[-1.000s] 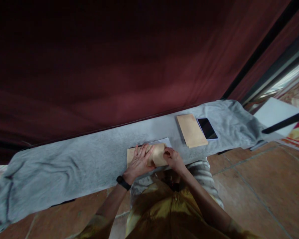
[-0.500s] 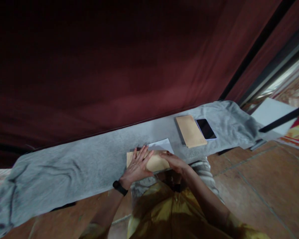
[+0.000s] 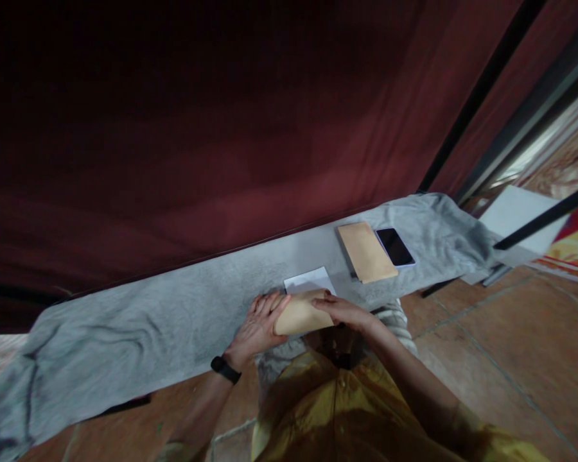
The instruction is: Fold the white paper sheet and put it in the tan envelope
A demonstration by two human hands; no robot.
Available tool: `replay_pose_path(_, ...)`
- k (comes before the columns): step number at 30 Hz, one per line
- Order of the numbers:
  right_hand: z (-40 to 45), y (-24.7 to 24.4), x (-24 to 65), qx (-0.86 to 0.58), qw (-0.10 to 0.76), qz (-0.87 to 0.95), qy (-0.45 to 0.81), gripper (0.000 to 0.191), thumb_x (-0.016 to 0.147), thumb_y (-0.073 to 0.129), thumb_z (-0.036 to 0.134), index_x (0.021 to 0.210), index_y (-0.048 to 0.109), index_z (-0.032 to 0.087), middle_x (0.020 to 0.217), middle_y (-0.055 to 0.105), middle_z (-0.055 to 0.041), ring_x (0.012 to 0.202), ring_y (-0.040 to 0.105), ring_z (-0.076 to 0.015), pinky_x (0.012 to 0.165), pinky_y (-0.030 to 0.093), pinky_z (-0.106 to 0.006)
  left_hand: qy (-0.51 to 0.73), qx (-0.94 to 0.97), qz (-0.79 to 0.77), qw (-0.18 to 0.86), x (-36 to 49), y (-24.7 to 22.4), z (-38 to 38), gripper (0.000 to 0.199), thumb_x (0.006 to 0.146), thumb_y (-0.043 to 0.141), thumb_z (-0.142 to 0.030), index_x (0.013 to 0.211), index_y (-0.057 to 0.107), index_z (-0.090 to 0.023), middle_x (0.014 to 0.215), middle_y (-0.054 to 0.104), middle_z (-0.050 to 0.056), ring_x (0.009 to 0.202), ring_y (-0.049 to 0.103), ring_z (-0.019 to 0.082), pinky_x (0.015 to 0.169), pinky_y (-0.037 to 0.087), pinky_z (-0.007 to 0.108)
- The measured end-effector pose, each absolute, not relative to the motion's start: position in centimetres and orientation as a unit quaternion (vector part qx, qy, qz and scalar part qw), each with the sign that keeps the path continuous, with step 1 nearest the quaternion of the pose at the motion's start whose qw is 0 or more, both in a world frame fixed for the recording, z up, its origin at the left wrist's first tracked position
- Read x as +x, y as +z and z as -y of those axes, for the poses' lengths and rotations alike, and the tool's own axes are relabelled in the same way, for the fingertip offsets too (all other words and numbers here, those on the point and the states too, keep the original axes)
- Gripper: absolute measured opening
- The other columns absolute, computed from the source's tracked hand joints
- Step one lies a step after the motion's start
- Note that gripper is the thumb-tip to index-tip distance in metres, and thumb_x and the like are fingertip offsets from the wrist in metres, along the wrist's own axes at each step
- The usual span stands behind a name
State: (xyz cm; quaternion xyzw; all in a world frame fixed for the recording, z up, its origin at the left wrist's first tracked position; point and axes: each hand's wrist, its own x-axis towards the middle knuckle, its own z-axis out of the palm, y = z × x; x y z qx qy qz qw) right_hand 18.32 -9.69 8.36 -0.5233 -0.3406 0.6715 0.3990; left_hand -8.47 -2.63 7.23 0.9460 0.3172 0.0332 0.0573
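A brown paper envelope (image 3: 301, 314) is held between my two hands at the near edge of the cloth-covered surface. It looks bowed upward in the middle. My left hand (image 3: 257, 321), with a black band on its wrist, grips the envelope's left end, thumb along the near side. My right hand (image 3: 344, 313) has its fingers curled over the right end. Just behind the envelope lies a white paper (image 3: 311, 281), its near part hidden by the envelope.
To the right, more brown envelopes (image 3: 368, 253) or a single thick one lie beside a dark-screened phone (image 3: 395, 247). Grey cloth (image 3: 173, 314) covers the narrow bench. Behind it hangs a dark red curtain (image 3: 250, 192). A dark bar (image 3: 549, 221) crosses at the right.
My left hand has gone from lying spread on the envelope to gripping its left end. The envelope now bows between my hands, and more of the white paper shows.
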Motion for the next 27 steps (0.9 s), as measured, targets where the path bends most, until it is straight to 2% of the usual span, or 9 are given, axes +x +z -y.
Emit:
replay_pose_path(3,9.5,8.3,18.0,-0.542,0.383,0.35,0.662,0.046,0.083,0.068,0.05,0.111,0.07,0.015,0.104,0.074,-0.0089,0.087,0.066,-0.0205,0.071,0.051,-0.029,0.049,0.947,-0.31,0.068,-7.8,6.8,2.9,0.111,0.07,0.08,-0.048,0.16,0.019,-0.026,0.153,0.039,0.016,0.142,0.034,0.036,0.119,0.022,0.053)
replay_pose_path(6,9.2,8.0,17.5,-0.549,0.391,0.355,0.648,0.046,0.084,0.066,0.05,0.116,0.066,0.018,0.111,0.073,-0.0073,0.094,0.067,-0.0205,0.079,0.051,-0.029,0.06,0.94,-0.328,0.076,-7.5,6.8,3.0,0.108,0.074,0.077,-0.043,0.161,0.016,-0.025,0.145,0.048,0.014,0.135,0.042,0.035,0.116,0.027,0.051)
replay_pose_path(11,7.9,7.7,18.1,-0.498,0.419,0.373,0.662,0.041,0.093,0.047,0.054,0.116,0.066,0.024,0.106,0.074,-0.0047,0.089,0.071,-0.0203,0.082,0.054,-0.032,0.068,0.921,-0.377,0.068,-8.9,7.0,2.3,0.109,0.074,0.076,-0.043,0.161,0.012,-0.026,0.136,0.054,0.013,0.125,0.049,0.035,0.11,0.033,0.05)
replay_pose_path(14,6.7,7.1,19.5,-0.603,0.411,0.425,0.536,0.035,0.097,0.045,0.043,0.119,0.063,0.023,0.114,0.072,-0.0079,0.092,0.071,-0.0202,0.083,0.055,-0.032,0.08,0.9,-0.426,0.057,-10.7,6.8,1.9,0.112,0.074,0.076,-0.048,0.161,0.01,-0.024,0.133,0.055,0.013,0.122,0.051,0.035,0.107,0.037,0.05)
replay_pose_path(17,5.5,6.2,20.5,-0.76,0.3,0.49,0.303,0.033,0.094,0.056,0.037,0.119,0.06,0.016,0.121,0.067,-0.0156,0.105,0.068,-0.0236,0.089,0.052,-0.032,0.089,0.876,-0.472,0.038,-12.4,6.2,1.9,0.113,0.075,0.076,-0.051,0.161,0.01,-0.023,0.129,0.056,0.014,0.12,0.052,0.035,0.105,0.039,0.049)
replay_pose_path(19,5.0,5.6,20.4,-0.808,0.204,0.514,0.205,0.037,0.092,0.062,0.039,0.118,0.059,0.012,0.122,0.066,-0.0199,0.109,0.067,-0.0263,0.09,0.051,-0.033,0.086,0.867,-0.49,0.023,-13.3,5.9,2.1,0.113,0.075,0.076,-0.053,0.161,0.009,-0.022,0.13,0.056,0.014,0.121,0.052,0.035,0.105,0.039,0.05)
replay_pose_path(22,4.5,4.8,19.3,-0.822,0.125,0.535,0.15,0.04,0.093,0.062,0.04,0.118,0.058,0.009,0.118,0.066,-0.0226,0.105,0.068,-0.0286,0.086,0.051,-0.034,0.08,0.857,-0.508,0.006,-14.1,5.8,2.5,0.114,0.076,0.076,-0.055,0.161,0.009,-0.021,0.131,0.057,0.015,0.12,0.053,0.036,0.105,0.039,0.049)
replay_pose_path(27,4.1,3.9,17.8,-0.823,0.102,0.544,0.127,0.049,0.089,0.067,0.037,0.124,0.056,0.004,0.115,0.066,-0.0266,0.104,0.067,-0.0337,0.084,0.051,-0.038,0.075,0.845,-0.529,-0.004,-15.0,6.0,2.7,0.11,0.078,0.074,-0.053,0.161,0.009,-0.021,0.134,0.056,0.015,0.12,0.054,0.034,0.104,0.04,0.047)
